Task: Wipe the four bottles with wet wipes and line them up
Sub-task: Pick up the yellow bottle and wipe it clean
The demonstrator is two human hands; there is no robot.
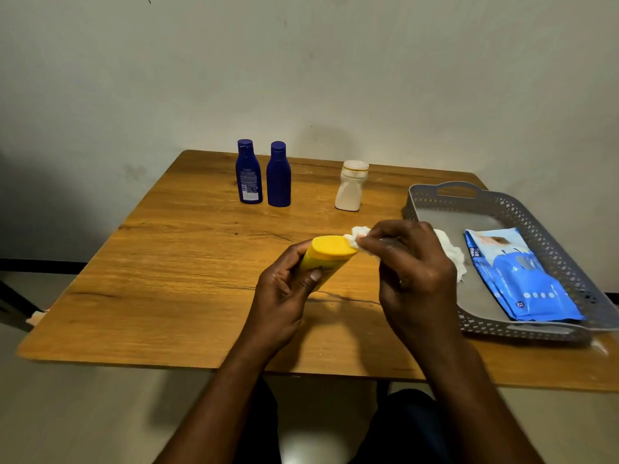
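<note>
While the yellow bottle is off the surface, the scene reads so:
Left hand (284,289): curled round the lower body of the yellow bottle (326,256), thumb across its front, holding it tilted above the middle of the surface (167,279).
Right hand (412,262): fingertips pinching a white wet wipe (356,237) against the bottle's yellow cap end.
Blue bottles: first blue bottle (248,172) and second blue bottle (278,174) stand upright just beside each other near the far edge.
White bottle (351,185): upright near the far edge, apart from the blue pair, toward the right.
Grey tray (435,195): at the right edge, holding a blue wipes pack (522,279) and a crumpled white wipe (455,259).
</note>
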